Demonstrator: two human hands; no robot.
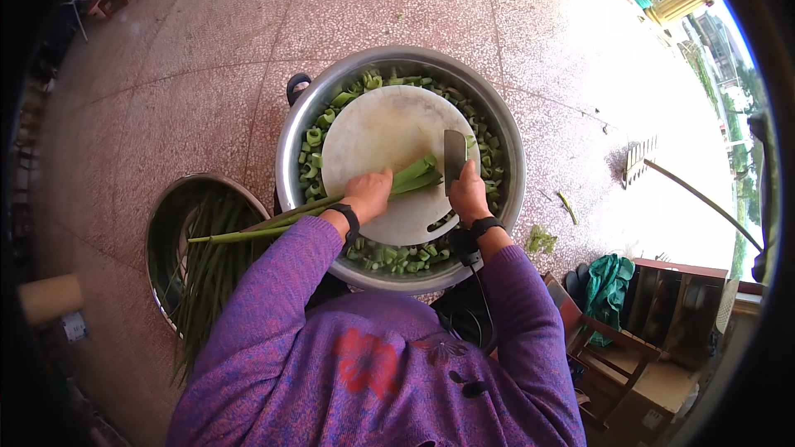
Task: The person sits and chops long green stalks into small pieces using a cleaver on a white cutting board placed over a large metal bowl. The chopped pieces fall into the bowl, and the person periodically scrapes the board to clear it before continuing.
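My left hand point(369, 194) grips a bunch of long green stalks point(415, 175), pressing it onto a round white cutting board point(379, 124). The cut ends point right, and the long tails trail left over the basin rim. In my right hand point(469, 195) is a cleaver point(455, 155), its broad blade just right of the stalk ends. The board rests inside a large metal basin point(512, 155), and chopped green pieces point(313, 136) lie all around it. A small green scrap point(470, 141) sits near the blade, at the board's right side.
Left of me, a second metal basin point(163, 211) holds long green leaves point(217, 261). Loose green scraps point(541, 239) lie on the speckled floor point(385, 6) to the right. Farther right is a rake point(640, 161); a wooden chair point(612, 360) and a shelf point(671, 298) stand lower right.
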